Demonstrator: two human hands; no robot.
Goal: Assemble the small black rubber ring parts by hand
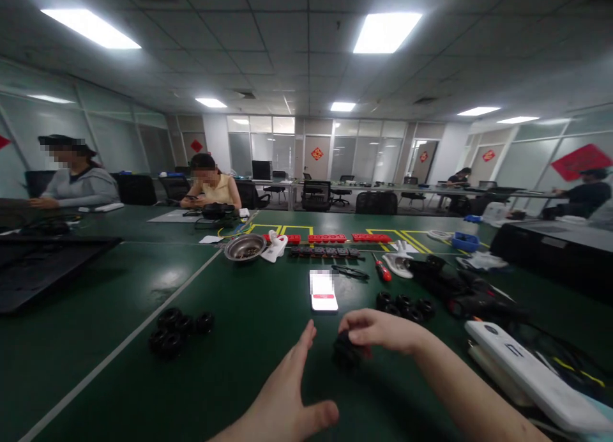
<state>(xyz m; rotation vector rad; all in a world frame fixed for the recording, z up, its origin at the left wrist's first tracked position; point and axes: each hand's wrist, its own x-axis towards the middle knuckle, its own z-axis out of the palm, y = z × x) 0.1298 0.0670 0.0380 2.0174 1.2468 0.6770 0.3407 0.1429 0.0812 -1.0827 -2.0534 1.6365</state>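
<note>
An office – black chairs (316, 195), long tables (234, 333), a monitor (261, 170), glass partitions (390, 147) and panel lights (389, 33) overhead.

Bright ceiling lights (387, 33) line the top of the frame. At the far left sits a person in a grey top (89, 185) — nearer the centre, a person in a yellow top (228, 190), head bowed. A red diamond decoration (317, 153) hangs upper centre, above a black office chair (316, 196). Lower right — a long white device (531, 368); a blue box (464, 243) lies farther back.
</note>
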